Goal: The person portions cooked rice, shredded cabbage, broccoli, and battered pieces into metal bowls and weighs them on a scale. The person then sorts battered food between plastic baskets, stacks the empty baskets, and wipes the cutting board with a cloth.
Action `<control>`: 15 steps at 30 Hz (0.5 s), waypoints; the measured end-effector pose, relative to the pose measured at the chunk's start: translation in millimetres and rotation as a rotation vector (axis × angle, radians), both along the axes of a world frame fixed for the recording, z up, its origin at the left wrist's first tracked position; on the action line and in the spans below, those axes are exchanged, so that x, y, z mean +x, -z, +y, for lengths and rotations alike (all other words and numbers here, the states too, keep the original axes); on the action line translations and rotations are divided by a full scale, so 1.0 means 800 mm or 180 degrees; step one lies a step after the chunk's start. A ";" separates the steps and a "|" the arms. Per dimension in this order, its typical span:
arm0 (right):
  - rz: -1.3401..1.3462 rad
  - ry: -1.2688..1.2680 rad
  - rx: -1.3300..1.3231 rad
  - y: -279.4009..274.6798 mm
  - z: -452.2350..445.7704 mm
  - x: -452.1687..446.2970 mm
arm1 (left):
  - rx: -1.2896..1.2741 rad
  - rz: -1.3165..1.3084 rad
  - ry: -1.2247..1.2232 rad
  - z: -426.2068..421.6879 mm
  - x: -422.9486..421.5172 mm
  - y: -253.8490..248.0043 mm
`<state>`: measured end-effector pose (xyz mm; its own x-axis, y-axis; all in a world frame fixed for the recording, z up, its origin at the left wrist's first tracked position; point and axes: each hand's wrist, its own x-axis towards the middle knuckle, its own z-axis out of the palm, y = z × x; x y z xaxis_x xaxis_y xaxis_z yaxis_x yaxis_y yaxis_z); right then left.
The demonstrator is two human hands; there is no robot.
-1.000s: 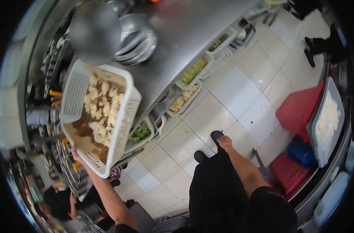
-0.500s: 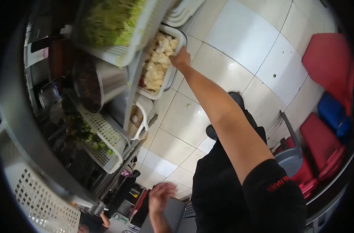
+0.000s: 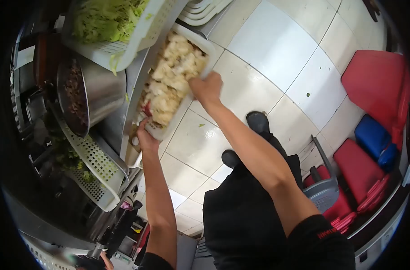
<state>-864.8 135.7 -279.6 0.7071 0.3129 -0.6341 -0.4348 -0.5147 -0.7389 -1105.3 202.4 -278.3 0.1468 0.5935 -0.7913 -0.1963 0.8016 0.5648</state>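
Note:
A long white plastic basket [image 3: 179,115] full of pale yellowish-white chunks [image 3: 171,76], perhaps cauliflower, lies slantwise at upper centre, with a small red piece near its lower end. My right hand [image 3: 206,88] is closed round the basket's long side, on the floor side. At the lower end my left hand [image 3: 148,137] grips the rim, its thumb showing over the edge and the other fingers partly hidden. Left of this basket stands a steel pot [image 3: 103,92] with dark brown contents. Above the pot is a white basket [image 3: 135,42] of shredded green leaves [image 3: 108,20].
A perforated basket [image 3: 99,159] with leafy greens sits lower left on the metal rack. Stacked white trays [image 3: 202,11] are at the top. Red chairs [image 3: 360,164], a blue seat [image 3: 371,135] and a grey stool [image 3: 322,193] stand right of the tiled floor [image 3: 259,58].
My left hand has come up from below to grasp the lower end of the basket. My right hand has shifted along its side. The basket looks larger and nearer; the view has moved too.

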 end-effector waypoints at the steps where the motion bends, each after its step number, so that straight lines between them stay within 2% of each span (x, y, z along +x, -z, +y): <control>1: 0.0101 0.0047 -0.0047 -0.001 -0.024 -0.001 | 0.0003 -0.0046 -0.0018 0.005 -0.012 0.022; 3: 0.0449 0.0135 -0.0102 -0.022 -0.067 0.005 | 0.0149 0.1811 0.0454 0.009 -0.023 0.058; 4: 0.0709 0.0187 -0.0125 -0.039 -0.083 0.010 | 0.0141 0.1789 0.0436 0.004 -0.015 0.056; 7: 0.0864 0.0133 -0.0324 -0.036 -0.126 0.017 | 0.1342 0.2758 0.0342 -0.032 0.021 0.048; 8: 0.0845 0.0135 -0.0334 -0.033 -0.133 0.015 | 0.1333 0.2738 0.0343 -0.031 0.022 0.046; 10: 0.0877 0.0173 -0.0233 -0.026 -0.145 0.012 | 0.0402 0.2059 0.0384 -0.024 0.018 0.037; 12: 0.0827 0.0224 -0.0314 -0.024 -0.149 0.016 | 0.0305 0.2132 0.0454 -0.018 0.021 0.033; 13: 0.0778 0.0262 -0.0400 -0.023 -0.149 0.018 | 0.0106 0.1864 0.0446 -0.015 0.019 0.029; 15: -0.0437 0.0168 -0.0935 -0.030 -0.140 0.048 | -0.0079 0.1610 0.0420 -0.012 0.016 0.023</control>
